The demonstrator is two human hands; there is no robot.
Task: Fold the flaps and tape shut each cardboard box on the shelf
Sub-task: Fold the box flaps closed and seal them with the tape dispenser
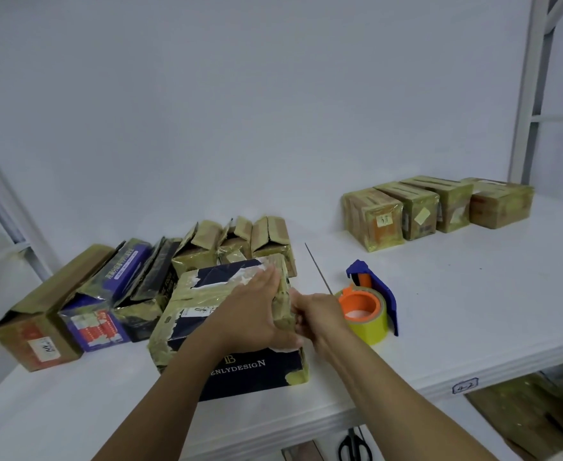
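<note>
A dark blue box (237,367) with torn yellowish tape sits at the shelf's front middle. My left hand (257,311) lies flat across its top right, pressing on the taped surface. My right hand (316,314) grips the box's right edge, fingers curled on the folded cardboard there. Just right of the hands stands a tape dispenser (370,304) with a blue frame, orange core and yellow tape. Behind and left of the box stand several boxes with raised flaps (207,244).
A brown box (41,321) and purple boxes (100,314) lie at the left. Several taped boxes (436,207) stand in a row at the back right. A thin rod (318,269) lies on the white shelf (456,294). Scissors (353,445) hang below the shelf edge.
</note>
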